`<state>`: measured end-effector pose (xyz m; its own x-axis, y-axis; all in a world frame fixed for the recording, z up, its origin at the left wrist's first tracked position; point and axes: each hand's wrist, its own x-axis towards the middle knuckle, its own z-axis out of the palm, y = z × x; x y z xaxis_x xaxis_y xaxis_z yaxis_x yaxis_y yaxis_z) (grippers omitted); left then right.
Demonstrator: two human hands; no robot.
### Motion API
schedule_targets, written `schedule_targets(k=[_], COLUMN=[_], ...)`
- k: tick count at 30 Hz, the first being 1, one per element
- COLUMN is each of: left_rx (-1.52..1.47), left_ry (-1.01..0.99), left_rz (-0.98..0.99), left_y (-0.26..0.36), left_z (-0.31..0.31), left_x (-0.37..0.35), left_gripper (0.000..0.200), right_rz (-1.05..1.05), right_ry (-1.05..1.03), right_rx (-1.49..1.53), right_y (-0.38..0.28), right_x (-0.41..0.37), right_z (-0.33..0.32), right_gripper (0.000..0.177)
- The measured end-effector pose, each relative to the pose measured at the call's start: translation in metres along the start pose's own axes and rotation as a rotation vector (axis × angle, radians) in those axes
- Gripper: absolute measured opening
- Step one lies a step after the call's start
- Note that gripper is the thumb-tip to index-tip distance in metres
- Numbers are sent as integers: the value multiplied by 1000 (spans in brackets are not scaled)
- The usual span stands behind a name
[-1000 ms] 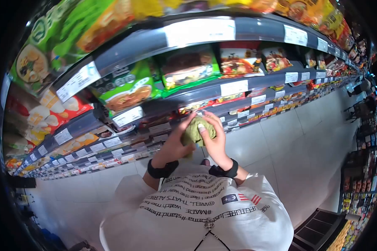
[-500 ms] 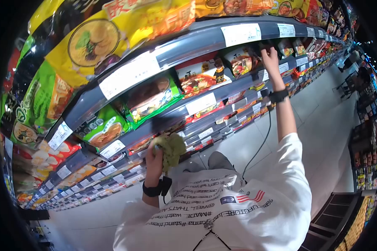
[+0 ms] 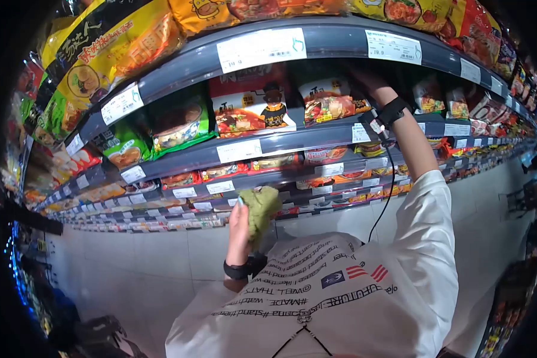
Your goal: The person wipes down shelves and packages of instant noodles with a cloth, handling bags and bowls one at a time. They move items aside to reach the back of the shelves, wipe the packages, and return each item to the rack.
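A crumpled green cloth [image 3: 261, 209] is gripped in my left hand [image 3: 239, 230], held in front of my shirt and below the shelf edges. My right hand [image 3: 373, 86] reaches deep into the shelf under the upper ledge, its fingers lost in shadow. Just left of that hand stands a white noodle packet [image 3: 331, 100] with a bowl picture. Farther left are a red and white packet [image 3: 250, 107] and a green packet [image 3: 181, 126]. Each wrist wears a black band, and a cable hangs from the right one.
Above, an upper shelf ledge [image 3: 334, 42] with price labels carries yellow and orange food bags [image 3: 119, 45]. More rows of packets [image 3: 221, 173] run below and along both sides. Pale floor tiles [image 3: 161, 253] lie beneath, and dark shelving [image 3: 510, 298] stands at right.
My right hand has gone farther into the shelf, and its fingers are now in shadow. The view has turned and shifted toward the shelf. The left hand keeps the green cloth.
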<state>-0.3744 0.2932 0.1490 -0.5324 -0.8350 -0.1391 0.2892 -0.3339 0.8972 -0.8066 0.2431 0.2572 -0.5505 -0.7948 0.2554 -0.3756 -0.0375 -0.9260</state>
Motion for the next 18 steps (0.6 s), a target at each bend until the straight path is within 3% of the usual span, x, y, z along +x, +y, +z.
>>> schedule_targets(k=[3,4,6,9,10,12,14,16,18], left_rx=[-76,-95,-97,-83,-68,-108,-119,-92,28], left_ry=[4,7,17,25,16,36,-15,-10,-23], left_rz=[-53,-54,-48,-47,-54,-32,-46,-29,1], left_y=[-8,-10,-18,-33,-37,-39,-42,-56,-64], left_z=[35,43,52,60,63,76,87,89,91], left_x=[-19,-26,-35,-45,-47,-55,-59,-59,-61], left_gripper=[34,34,34,34,34,34,35,36,36], right_rz=[362,354,136,157,24,216,338,227,311], right_ry=[-42,-73,0,11,-5,-106,-71,-68,-98], right_rx=[63,65,81,28,-105,210,389,513,497], right_y=[-11,-7,3,12,25,9,-7,29,38], right_x=[-2,-1,5,8,17,4,-4,26,34], right_z=[6,8,11,8,5,2,5,6,5], right_gripper=[38,38,29,27,29,28,27,30,27])
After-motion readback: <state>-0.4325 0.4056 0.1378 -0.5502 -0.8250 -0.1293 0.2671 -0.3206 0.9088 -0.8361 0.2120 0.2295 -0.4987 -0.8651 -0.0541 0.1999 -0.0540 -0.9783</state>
